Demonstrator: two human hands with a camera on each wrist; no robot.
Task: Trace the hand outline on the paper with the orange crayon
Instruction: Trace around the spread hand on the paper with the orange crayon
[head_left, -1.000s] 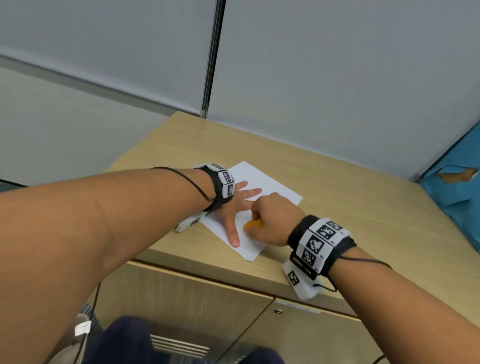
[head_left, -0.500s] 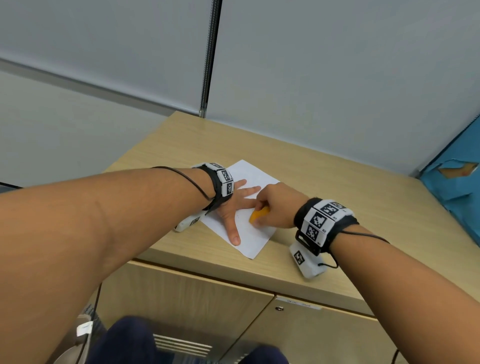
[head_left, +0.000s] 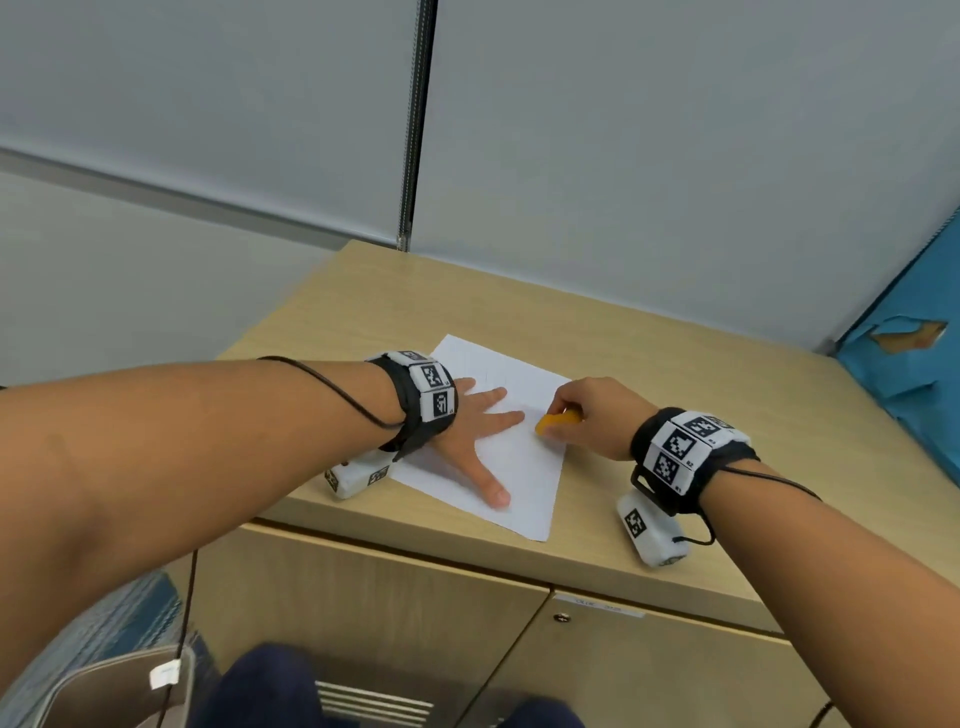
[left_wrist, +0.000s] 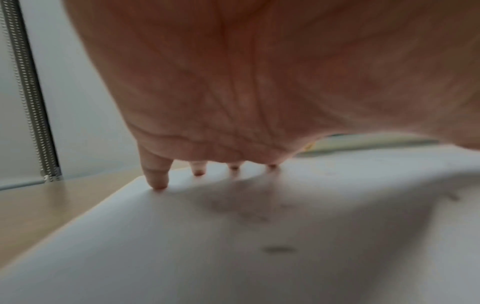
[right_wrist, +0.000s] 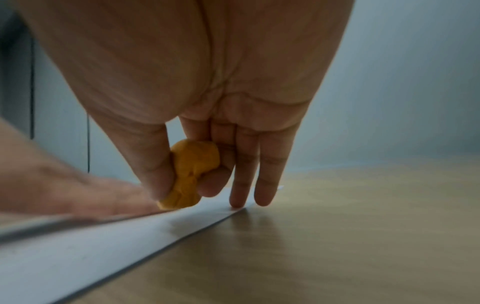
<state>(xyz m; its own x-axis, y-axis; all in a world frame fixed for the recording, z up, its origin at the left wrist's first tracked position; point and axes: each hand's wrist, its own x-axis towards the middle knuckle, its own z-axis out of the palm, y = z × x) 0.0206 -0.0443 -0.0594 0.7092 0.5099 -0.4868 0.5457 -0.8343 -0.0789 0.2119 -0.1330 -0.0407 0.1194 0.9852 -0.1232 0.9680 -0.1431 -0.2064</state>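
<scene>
A white sheet of paper (head_left: 524, 467) lies on the wooden cabinet top (head_left: 675, 374). My left hand (head_left: 475, 431) lies flat on it, fingers spread and straight, thumb toward the front edge. In the left wrist view the fingertips (left_wrist: 158, 183) press on the paper (left_wrist: 233, 257). My right hand (head_left: 587, 415) pinches a stubby orange crayon (head_left: 557, 422) between thumb and forefinger. The crayon (right_wrist: 191, 174) has its tip down on the paper (right_wrist: 91, 246), just right of the left hand's fingertips (right_wrist: 85, 197). The right hand's ring and little fingers (right_wrist: 265, 185) touch down at the paper's right edge.
Grey partition walls stand behind the cabinet, with a metal strip (head_left: 415, 130) in the corner. A blue object (head_left: 909, 364) sits at the far right. Cabinet doors (head_left: 415, 623) lie below the front edge; bare wood extends right of the paper.
My right hand with the crayon has moved from beside the left thumb up and to the right, past the forefinger's tip. The left hand has stayed flat on the paper.
</scene>
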